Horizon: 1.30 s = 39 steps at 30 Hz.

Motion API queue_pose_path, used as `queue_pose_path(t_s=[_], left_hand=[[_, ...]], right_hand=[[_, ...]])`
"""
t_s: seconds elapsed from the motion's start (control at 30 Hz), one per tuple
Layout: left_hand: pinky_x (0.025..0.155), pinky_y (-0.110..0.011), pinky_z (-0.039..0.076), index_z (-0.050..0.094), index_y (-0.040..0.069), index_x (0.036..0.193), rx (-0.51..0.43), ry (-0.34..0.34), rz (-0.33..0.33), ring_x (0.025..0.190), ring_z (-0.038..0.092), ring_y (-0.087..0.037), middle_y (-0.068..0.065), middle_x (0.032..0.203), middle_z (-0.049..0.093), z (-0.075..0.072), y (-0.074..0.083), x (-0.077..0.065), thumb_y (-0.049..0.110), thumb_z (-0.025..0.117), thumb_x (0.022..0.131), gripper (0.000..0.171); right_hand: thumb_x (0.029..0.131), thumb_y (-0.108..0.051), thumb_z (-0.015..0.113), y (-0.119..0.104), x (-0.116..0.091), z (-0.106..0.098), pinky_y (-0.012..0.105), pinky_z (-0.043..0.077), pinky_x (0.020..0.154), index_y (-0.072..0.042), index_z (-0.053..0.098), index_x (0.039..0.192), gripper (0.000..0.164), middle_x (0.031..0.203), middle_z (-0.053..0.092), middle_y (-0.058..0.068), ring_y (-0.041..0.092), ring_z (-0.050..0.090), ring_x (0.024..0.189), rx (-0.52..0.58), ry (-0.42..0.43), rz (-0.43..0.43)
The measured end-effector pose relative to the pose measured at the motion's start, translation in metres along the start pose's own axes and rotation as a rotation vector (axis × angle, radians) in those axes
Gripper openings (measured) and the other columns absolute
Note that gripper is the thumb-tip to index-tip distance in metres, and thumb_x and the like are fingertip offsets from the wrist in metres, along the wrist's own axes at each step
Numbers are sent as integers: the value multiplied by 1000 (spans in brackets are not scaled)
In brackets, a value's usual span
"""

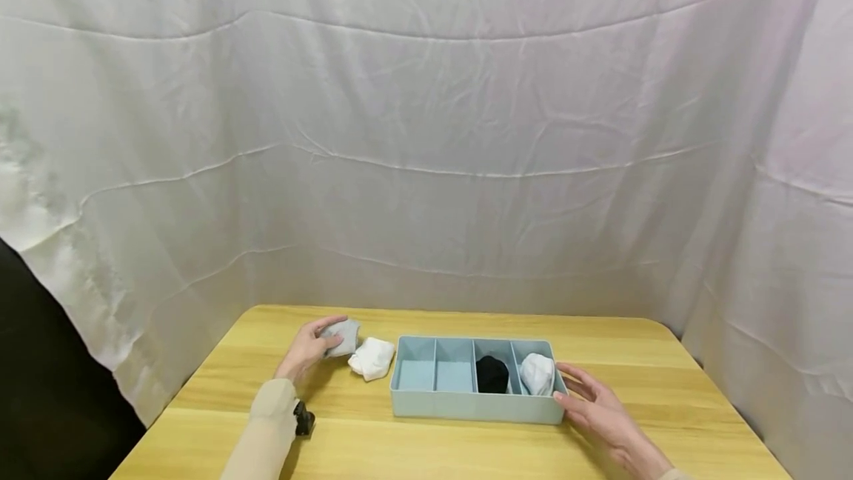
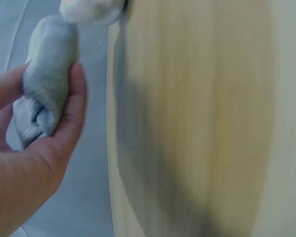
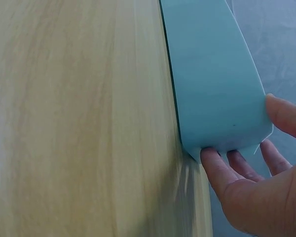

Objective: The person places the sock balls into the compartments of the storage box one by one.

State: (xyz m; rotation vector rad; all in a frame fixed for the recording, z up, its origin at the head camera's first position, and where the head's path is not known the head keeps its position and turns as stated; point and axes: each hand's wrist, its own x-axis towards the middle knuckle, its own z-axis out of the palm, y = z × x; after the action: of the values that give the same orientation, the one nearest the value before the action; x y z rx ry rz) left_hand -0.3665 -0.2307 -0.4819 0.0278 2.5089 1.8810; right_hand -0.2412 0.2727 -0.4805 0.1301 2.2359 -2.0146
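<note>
My left hand (image 1: pixel 308 348) pinches a rolled grey sock (image 1: pixel 343 336) between thumb and fingers, above the table's left part. The left wrist view shows the sock's twisted, tucked end (image 2: pixel 35 121) near the palm. Just right of it lies a rolled white sock (image 1: pixel 372 358). A light blue divided box (image 1: pixel 476 404) stands to the right of that. Its two left compartments are bare; the third holds a rolled black sock (image 1: pixel 492 375) and the rightmost a rolled whitish sock (image 1: pixel 537 374). My right hand (image 1: pixel 603 415) holds the box's right end, thumb at the front corner's rim, fingertips (image 3: pixel 210 154) against the end wall.
The yellow wood-grain table (image 1: pixel 346 439) bears everything. Pale grey curtains (image 1: pixel 426 228) hang behind it and along both sides. A black device (image 1: pixel 303 418) sits on the left wrist. A dark area (image 1: pixel 47 384) shows beyond the curtain at the far left.
</note>
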Motion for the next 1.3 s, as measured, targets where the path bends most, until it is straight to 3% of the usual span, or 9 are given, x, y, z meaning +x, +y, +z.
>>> queue_pose_path(t_s=[0.17, 0.37, 0.43, 0.53, 0.7, 0.93, 1.3], left_hand=[[91, -30, 45, 59, 11, 136, 24, 69, 30, 126, 48, -32, -21, 148, 44, 11, 5, 1, 7, 65, 93, 44], [92, -31, 45, 63, 14, 132, -7, 69, 57, 128, 45, -32, -14, 147, 48, 17, 12, -2, 10, 65, 93, 39], [101, -41, 44, 64, 15, 131, -18, 61, 60, 134, 42, -35, -12, 148, 48, 18, 14, -3, 13, 66, 93, 38], [114, -50, 32, 65, 16, 130, -24, 55, 74, 142, 35, -34, -11, 148, 49, 21, 18, -5, 19, 70, 91, 39], [106, -45, 41, 63, 17, 132, -25, -5, 119, 132, 46, -33, -12, 146, 50, 29, 23, -7, 25, 78, 84, 51], [89, -28, 48, 60, 13, 135, -39, -72, 167, 115, 53, -25, -15, 140, 54, 40, 28, -10, 18, 81, 81, 57], [84, -30, 51, 64, 16, 130, -121, -111, 203, 103, 56, -22, -14, 132, 60, 59, 39, -14, 16, 84, 77, 57]], right_hand=[[92, -11, 67, -1, 1, 0, 40, 50, 100, -4, 32, 151, 69, 154, 30, 30, 31, 46, 132, 8, 7, -6], [93, -12, 67, 0, 3, 2, 43, 48, 102, -4, 32, 152, 69, 154, 28, 31, 37, 41, 137, -13, -6, -3], [93, -13, 67, 0, 4, 3, 44, 48, 102, -4, 32, 152, 68, 154, 28, 31, 37, 41, 137, -22, -6, -3], [93, -14, 66, -1, 5, 4, 44, 48, 102, -4, 32, 152, 68, 154, 28, 31, 36, 42, 136, -27, -12, -9], [93, -13, 67, -5, 5, 6, 44, 47, 103, -5, 32, 152, 69, 154, 30, 30, 34, 42, 135, -8, -5, -6], [93, -13, 67, -6, 3, 5, 42, 48, 102, -4, 33, 151, 69, 154, 28, 30, 36, 40, 137, -12, -5, -4], [93, -13, 67, -6, 2, 3, 39, 48, 102, -5, 31, 152, 70, 155, 28, 29, 31, 41, 136, 3, -13, -5]])
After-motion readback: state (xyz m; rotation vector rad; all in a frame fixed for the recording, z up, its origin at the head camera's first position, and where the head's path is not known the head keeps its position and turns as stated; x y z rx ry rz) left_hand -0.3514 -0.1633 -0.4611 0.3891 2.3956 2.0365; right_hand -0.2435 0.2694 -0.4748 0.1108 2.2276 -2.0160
